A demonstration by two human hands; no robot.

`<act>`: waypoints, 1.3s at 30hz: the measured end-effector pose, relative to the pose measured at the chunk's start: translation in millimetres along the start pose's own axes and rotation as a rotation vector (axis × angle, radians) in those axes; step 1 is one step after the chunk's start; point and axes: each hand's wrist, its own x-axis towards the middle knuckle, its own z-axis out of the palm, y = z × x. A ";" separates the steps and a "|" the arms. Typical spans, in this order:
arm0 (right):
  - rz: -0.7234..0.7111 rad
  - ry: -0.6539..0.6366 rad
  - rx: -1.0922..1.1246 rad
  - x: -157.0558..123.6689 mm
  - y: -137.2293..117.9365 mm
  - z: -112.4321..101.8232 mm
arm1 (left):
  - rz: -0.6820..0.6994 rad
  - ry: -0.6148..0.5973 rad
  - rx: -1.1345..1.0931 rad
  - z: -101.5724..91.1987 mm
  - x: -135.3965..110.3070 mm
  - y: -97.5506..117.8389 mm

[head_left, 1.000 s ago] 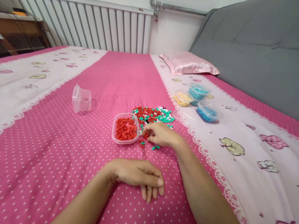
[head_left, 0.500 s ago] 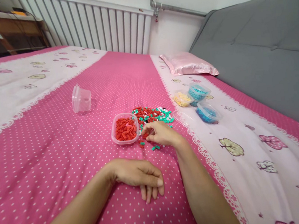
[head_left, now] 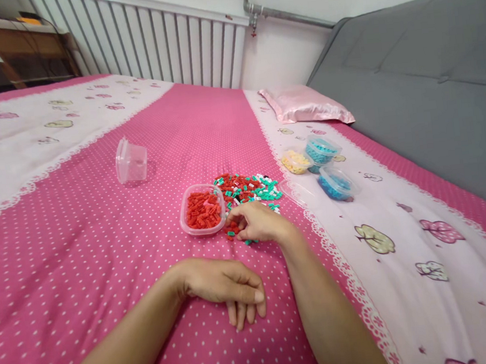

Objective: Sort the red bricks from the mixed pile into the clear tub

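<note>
My right hand (head_left: 258, 221) is low over the near side of a loose pile of small red, green, white and black plastic bricks (head_left: 243, 187). Its thumb and index finger are apart, with a few red bricks (head_left: 233, 227) showing between them. Just left of its fingertips is a clear plastic tub (head_left: 183, 220) holding many red bricks (head_left: 203, 209). My left hand (head_left: 228, 288) rests on the pink dotted bedspread nearer to me, fingers loosely bent and slightly apart, with nothing visible in it.
An empty clear tub (head_left: 132, 162) lies on its side at the left. To the right stand tubs of yellow pieces (head_left: 296, 162), turquoise pieces (head_left: 321, 149) and blue pieces (head_left: 334, 185), beside a clear lid (head_left: 298, 192). Farther back lies a pink pillow (head_left: 307, 106).
My right hand has shifted slightly down, and its thumb and index finger have spread farther apart over the red bricks. My left hand stays where it was.
</note>
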 end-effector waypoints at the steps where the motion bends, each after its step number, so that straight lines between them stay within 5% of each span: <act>1: 0.011 -0.007 -0.006 0.1 -1.1 -0.2 | 0.003 0.000 0.003 0.1 0.0 0.3; 21: 0.076 0.047 0.144 2.1 3.5 -0.5 | 0.044 -0.004 0.033 -0.7 0.1 -0.6; 39: 0.068 0.046 0.048 1.7 0.2 -0.6 | 0.009 0.008 0.015 0.1 0.2 -0.5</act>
